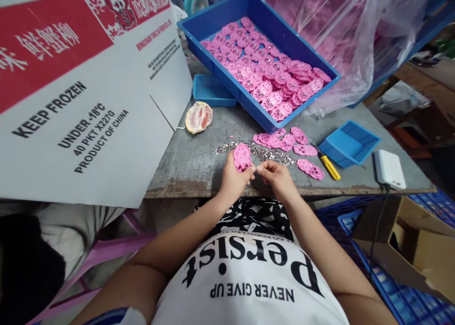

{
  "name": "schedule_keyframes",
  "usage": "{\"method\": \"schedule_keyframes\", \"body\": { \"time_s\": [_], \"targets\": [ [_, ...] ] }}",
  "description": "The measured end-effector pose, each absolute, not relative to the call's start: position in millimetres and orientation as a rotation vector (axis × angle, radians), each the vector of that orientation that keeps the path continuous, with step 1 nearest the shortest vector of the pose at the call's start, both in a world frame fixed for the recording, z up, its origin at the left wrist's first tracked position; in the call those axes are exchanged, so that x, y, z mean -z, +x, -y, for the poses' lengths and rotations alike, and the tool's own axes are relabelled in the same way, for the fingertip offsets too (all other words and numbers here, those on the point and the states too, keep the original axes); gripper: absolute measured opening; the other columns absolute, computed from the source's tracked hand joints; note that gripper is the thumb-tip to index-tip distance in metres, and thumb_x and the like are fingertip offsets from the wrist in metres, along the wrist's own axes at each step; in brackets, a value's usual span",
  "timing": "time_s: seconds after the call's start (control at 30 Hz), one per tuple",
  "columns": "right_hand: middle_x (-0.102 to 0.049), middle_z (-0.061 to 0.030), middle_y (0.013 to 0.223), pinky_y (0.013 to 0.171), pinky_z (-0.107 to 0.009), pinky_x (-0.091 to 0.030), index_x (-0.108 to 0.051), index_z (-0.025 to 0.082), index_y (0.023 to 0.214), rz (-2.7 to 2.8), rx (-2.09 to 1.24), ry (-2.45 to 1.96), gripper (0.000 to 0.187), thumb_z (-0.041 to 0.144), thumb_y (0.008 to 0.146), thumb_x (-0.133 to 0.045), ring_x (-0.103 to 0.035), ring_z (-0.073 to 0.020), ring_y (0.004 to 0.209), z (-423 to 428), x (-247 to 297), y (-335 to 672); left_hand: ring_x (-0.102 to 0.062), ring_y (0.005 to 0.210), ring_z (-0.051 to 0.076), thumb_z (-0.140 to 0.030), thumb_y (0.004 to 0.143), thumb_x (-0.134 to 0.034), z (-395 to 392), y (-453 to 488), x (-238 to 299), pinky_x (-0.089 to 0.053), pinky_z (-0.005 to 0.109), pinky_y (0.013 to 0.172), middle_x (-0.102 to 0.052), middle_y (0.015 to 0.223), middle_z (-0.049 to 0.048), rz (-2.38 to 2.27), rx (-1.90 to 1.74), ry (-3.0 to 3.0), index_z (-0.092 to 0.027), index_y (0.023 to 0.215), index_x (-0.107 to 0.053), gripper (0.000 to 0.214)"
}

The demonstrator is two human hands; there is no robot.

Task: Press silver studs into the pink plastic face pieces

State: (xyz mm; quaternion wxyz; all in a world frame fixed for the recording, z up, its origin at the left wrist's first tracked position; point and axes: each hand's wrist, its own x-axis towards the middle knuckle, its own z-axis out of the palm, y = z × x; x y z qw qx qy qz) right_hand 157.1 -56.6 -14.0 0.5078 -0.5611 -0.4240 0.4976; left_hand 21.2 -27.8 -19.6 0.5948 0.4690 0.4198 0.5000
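Note:
My left hand (231,179) is closed on a pink plastic piece (242,156), an oval with a scalloped rim, held upright above the table's front edge. Close beside it, my right hand (280,179) has thumb and forefinger pinched together, their tips by the left fingertips; what they hold is too small to make out. Just beyond both hands lies a scattered heap of tiny shiny metal parts (280,156). Several loose pink pieces (269,140) rest behind and to the right of that heap.
A large blue tray (313,102) of pink pieces stands at the back. Right lie a yellow-handled screwdriver (330,167), a small blue bin (350,145) and a white box with a cable (389,168). A cut fruit (199,117) and large carton (106,78) are left.

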Motion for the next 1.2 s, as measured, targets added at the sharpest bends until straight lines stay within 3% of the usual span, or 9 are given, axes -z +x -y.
{"method": "schedule_keyframes", "body": {
  "time_s": [0.1, 0.2, 0.27, 0.37, 0.57, 0.67, 0.9, 1.2],
  "targets": [
    [-0.056, 0.0007, 0.067, 0.054, -0.028, -0.036, -0.062, 0.021, 0.064, 1.007, -1.090, -1.331, 0.035, 0.051, 0.068, -0.080, -0.043, -0.0121, 0.057, 57, 14, 160, -0.063, 0.058, 0.013, -0.042, 0.078, -0.076, 30, 21, 16, -0.043, 0.022, 0.045, -0.068, 0.081, 0.0001, -0.822, -1.150, 0.974, -0.021, 0.109, -0.050, 0.046],
    [-0.065, -0.0068, 0.099, 0.077, -0.035, -0.051, -0.063, 0.020, 0.060, 0.992, -0.945, -1.304, 0.028, 0.042, 0.066, -0.080, -0.061, -0.0201, 0.085, 57, 12, 163, -0.071, 0.080, 0.020, -0.054, 0.089, -0.061, 29, 19, 12, -0.053, 0.027, 0.057, -0.073, 0.097, 0.0090, -0.650, -1.069, 0.780, -0.018, 0.112, -0.055, 0.043],
    [-0.066, -0.0092, 0.111, 0.095, -0.043, -0.049, -0.065, 0.020, 0.061, 0.991, -0.903, -1.299, 0.023, 0.038, 0.066, -0.079, -0.062, -0.0265, 0.107, 57, 10, 164, -0.071, 0.096, 0.023, -0.049, 0.091, -0.060, 29, 17, 10, -0.057, 0.031, 0.071, -0.073, 0.109, 0.0124, -0.567, -1.012, 0.699, -0.016, 0.111, -0.059, 0.039],
    [-0.068, -0.0106, 0.114, 0.107, -0.048, -0.043, -0.068, 0.020, 0.063, 1.043, -0.903, -1.293, 0.017, 0.033, 0.070, -0.078, -0.059, -0.0290, 0.120, 59, 9, 163, -0.068, 0.113, 0.025, -0.034, 0.089, -0.066, 29, 16, 7, -0.057, 0.037, 0.090, -0.072, 0.119, 0.0118, -0.460, -0.973, 0.623, -0.019, 0.114, -0.062, 0.029],
    [-0.068, -0.0118, 0.117, 0.105, -0.049, -0.044, -0.065, 0.021, 0.061, 1.041, -0.878, -1.292, 0.021, 0.034, 0.072, -0.077, -0.057, -0.0310, 0.125, 59, 9, 161, -0.066, 0.120, 0.024, -0.015, 0.083, -0.060, 33, 17, 4, -0.053, 0.043, 0.103, -0.071, 0.124, 0.0087, -0.391, -0.965, 0.562, -0.027, 0.143, -0.051, 0.062],
    [-0.069, -0.0111, 0.116, 0.107, -0.050, -0.043, -0.065, 0.021, 0.060, 1.067, -0.885, -1.286, 0.021, 0.032, 0.073, -0.077, -0.058, -0.0298, 0.122, 60, 8, 161, -0.067, 0.120, 0.022, -0.012, 0.085, -0.057, 33, 19, 6, -0.051, 0.043, 0.106, -0.070, 0.128, 0.0081, -0.349, -0.967, 0.549, -0.028, 0.150, -0.044, 0.068],
    [-0.068, -0.0087, 0.111, 0.110, -0.049, -0.039, -0.066, 0.022, 0.060, 1.091, -0.867, -1.266, 0.019, 0.029, 0.074, -0.076, -0.059, -0.0275, 0.116, 59, 5, 159, -0.065, 0.121, 0.021, -0.006, 0.086, -0.052, 34, 20, 7, -0.043, 0.046, 0.115, -0.065, 0.139, 0.0065, -0.332, -0.959, 0.487, -0.030, 0.157, -0.035, 0.078],
    [-0.067, -0.0096, 0.113, 0.108, -0.048, -0.040, -0.065, 0.022, 0.064, 1.202, -0.770, -1.335, 0.018, 0.031, 0.077, -0.074, -0.059, -0.0276, 0.118, 57, 9, 162, -0.063, 0.125, 0.021, -0.008, 0.086, -0.052, 34, 21, 7, -0.042, 0.046, 0.116, -0.067, 0.136, 0.0058, -0.360, -0.962, 0.501, -0.032, 0.157, -0.035, 0.077]
  ]
}}
